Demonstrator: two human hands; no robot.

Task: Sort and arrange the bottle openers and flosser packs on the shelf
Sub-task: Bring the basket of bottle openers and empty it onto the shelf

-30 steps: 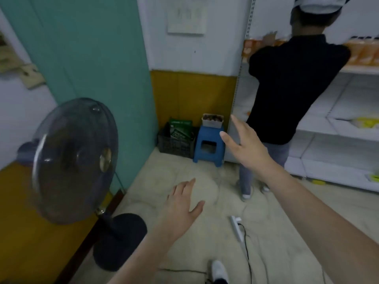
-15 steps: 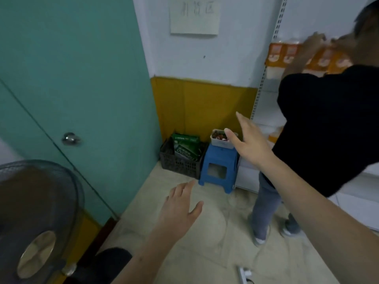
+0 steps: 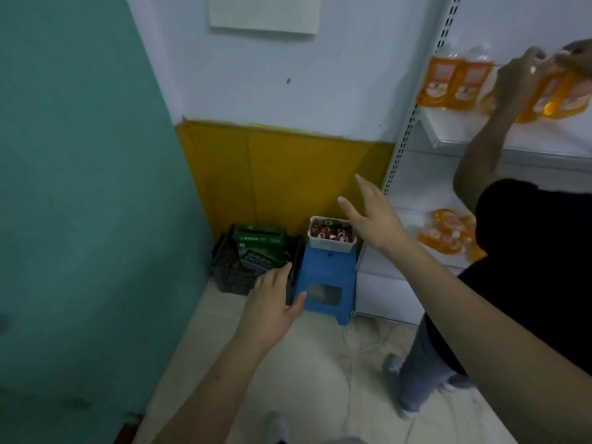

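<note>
A small white basket (image 3: 331, 244) holding red and dark small items stands on a blue plastic stool (image 3: 326, 277) in the corner. To its left a dark crate (image 3: 230, 270) holds green packs (image 3: 260, 243). My right hand (image 3: 373, 216) is stretched out, fingers straight, just right of and above the white basket, holding nothing. My left hand (image 3: 272, 299) is lower, fingers relaxed and spread, in front of the crate and the stool's left side, also empty. The white shelf unit (image 3: 480, 145) stands at the right.
A person in a black top (image 3: 531, 267) stands at the shelf close on my right, handling orange bottles (image 3: 455, 78). More orange packs (image 3: 448, 233) lie on a lower shelf. A teal door (image 3: 89, 187) fills the left. The floor (image 3: 304, 379) is pale tile.
I have moved closer to the corner; the stool, basket and crate are larger in view and the fan has dropped out of sight. Both hands stay outstretched and empty.
</note>
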